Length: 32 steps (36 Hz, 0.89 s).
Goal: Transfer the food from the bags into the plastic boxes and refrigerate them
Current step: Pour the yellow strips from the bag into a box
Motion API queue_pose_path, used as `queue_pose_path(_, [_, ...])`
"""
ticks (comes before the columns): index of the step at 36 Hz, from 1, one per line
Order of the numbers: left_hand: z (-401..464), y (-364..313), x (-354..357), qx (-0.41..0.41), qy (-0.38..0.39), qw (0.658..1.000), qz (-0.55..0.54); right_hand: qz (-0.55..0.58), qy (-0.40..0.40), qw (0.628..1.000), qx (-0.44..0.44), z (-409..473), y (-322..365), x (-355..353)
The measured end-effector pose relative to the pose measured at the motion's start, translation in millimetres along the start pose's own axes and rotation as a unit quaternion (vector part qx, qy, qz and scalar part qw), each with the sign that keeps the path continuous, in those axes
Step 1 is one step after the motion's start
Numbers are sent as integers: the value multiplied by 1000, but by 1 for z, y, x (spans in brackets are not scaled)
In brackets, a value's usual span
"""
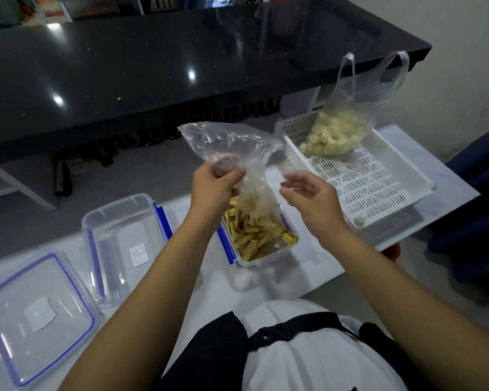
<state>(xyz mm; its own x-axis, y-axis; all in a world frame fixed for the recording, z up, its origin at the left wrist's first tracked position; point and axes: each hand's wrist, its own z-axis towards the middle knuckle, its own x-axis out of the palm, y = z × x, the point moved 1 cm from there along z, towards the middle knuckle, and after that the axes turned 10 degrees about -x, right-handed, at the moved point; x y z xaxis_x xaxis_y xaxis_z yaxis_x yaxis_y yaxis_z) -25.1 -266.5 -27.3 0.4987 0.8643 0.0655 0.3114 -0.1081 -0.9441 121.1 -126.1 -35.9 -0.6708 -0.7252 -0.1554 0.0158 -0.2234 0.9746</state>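
Closest to the camera was the person's white shirt (308,356) crossed by a black strap (302,331), with two bare forearms reaching forward from it. Two hands worked above the white surface (308,266). The left hand (213,187) was clenched on the upper part of a clear bag (237,153), pinching the plastic between thumb and fingers; something dark showed through the plastic just above that grip, too blurred to name. The right hand (308,193) was released, fingers loosely curled and spread, just beside the bag's right edge; whether it touched the plastic could not be told.

That bag hung mouth-down over one plastic box (259,238) with blue clips, which held a heap of yellow sticks of food (254,232). Some pieces were still inside the bag's lower end, right over the box.

Three clear plastic pieces with blue trim could be counted: the filled box, one empty box (124,244) to its left, and one lid (37,317) lying flat at the far left. The empty box and the lid each bore a white square label, with no writing that could be read.

On the right lay one white slotted tray (364,184), and on its far end rested a second bag (359,108), with handles standing up, holding pale round pieces (331,134). A small white lump (242,280) lay on the surface in front of the filled box. Beyond everything ran a glossy black counter (153,66).
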Motion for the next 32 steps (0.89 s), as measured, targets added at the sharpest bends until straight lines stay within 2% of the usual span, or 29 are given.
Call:
queue_pose_path(2, [1,-4,-3,-4,-3,1000,-16,-45,18,999,9,-10,-10,-9])
queue_pose_path(5, [2,-11,-4,-8,6,999,-51,-71,85,993,33,-26,-20,-16])
queue_pose_path(9, [3,-17,4,-43,35,992,-111,-133,131,982,24,-32,-27,-10])
queue_pose_path(13, [2,-19,14,-88,36,983,-159,-219,110,969,33,-27,-35,3])
queue_pose_path(18, [4,-19,8,-92,31,979,-178,-258,93,961,20,-29,-32,4])
queue_pose_path(22, [7,-21,-2,-95,20,976,-194,-221,83,971,40,-35,-28,-11])
queue_pose_path(27, [9,-21,-6,-93,31,974,-203,-55,80,992,84,-36,-22,-14])
queue_pose_path(32, [7,-21,-3,-94,39,973,-205,-14,51,997,59,-28,-15,-7])
